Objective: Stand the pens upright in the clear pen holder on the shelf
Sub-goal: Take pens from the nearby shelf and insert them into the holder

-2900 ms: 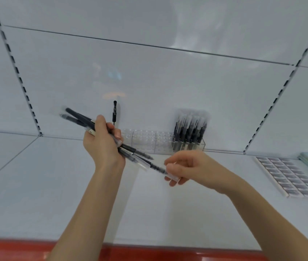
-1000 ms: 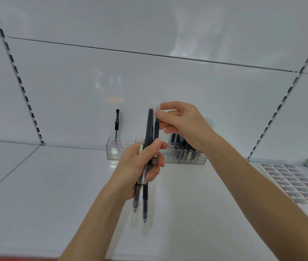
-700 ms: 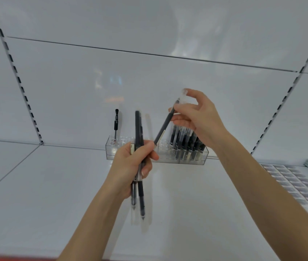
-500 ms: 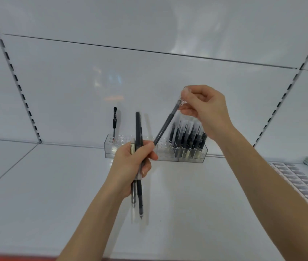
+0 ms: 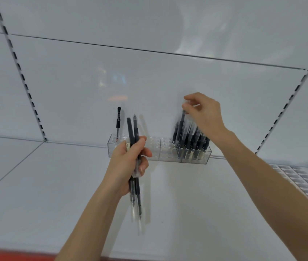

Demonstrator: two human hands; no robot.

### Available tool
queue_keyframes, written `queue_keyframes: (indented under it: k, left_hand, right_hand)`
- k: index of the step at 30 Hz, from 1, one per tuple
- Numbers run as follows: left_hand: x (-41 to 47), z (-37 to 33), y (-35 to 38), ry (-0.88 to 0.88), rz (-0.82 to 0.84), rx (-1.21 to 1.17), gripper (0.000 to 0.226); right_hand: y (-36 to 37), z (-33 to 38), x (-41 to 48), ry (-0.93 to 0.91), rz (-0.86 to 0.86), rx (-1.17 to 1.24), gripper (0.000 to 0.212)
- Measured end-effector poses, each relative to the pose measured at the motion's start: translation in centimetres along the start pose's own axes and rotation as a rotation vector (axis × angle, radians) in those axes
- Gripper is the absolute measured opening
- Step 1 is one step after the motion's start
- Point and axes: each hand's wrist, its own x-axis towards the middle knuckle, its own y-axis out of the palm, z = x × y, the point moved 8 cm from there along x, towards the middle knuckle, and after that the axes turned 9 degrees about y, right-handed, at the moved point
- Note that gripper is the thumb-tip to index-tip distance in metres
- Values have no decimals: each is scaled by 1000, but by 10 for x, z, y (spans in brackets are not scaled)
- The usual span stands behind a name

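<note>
Right hand (image 5: 204,113) pinches the top end of one pen (image 5: 181,122) between thumb and fingertips. The pen's axis is near vertical, tip down, directly below the pinch. It sits at the left edge of the standing pens (image 5: 192,144), in the right end of the clear pen holder (image 5: 156,150) at the far side of the shelf (image 5: 55,185). Can't tell if the tip is seated. Left hand (image 5: 128,162), nearer and further left, is wrapped round the spare pens (image 5: 130,129), also upright. Likely next move: straight down.

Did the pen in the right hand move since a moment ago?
Yes. The pen pinched by the right hand swung upright and moved right along the clear pen holder, to the standing pens.
</note>
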Motion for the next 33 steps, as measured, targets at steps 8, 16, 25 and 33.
queue_keyframes:
  k: [8,16,25,33]
  left_hand:
    - [3,5,1,-4,-6,-14,7]
    - [3,5,2,15,-15,-22,9]
    - [2,3,-1,52,-27,5,5]
    - [-1,4,0,48,-42,-43,6]
  right_hand:
    - [-1,-4,5,-10,18,22,15]
    - [-1,-4,4,-13,11,-3,16]
    - [14,-8,1,-35,117,-275,15]
    - [27,-5,-4,-106,218,-450,24]
